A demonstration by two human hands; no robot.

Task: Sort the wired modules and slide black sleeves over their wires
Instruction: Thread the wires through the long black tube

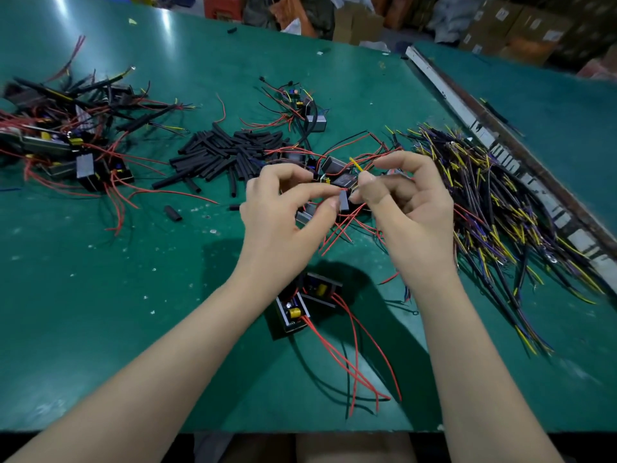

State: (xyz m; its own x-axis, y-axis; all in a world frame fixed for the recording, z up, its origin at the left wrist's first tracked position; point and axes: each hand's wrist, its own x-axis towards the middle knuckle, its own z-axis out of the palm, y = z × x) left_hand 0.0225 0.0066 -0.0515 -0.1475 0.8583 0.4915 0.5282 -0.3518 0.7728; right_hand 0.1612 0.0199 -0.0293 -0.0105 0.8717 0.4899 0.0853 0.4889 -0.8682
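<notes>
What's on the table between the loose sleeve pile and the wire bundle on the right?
Head view: both hands, left hand and right hand, working over modules with red wires.

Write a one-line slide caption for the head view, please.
Left hand and right hand pinch a sleeve and yellow wire above the table.

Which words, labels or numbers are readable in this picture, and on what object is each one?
No text is readable.
White labels on the cardboard boxes behind the table: too blurred to read.
Modules on the green table: no legible marking.
</notes>
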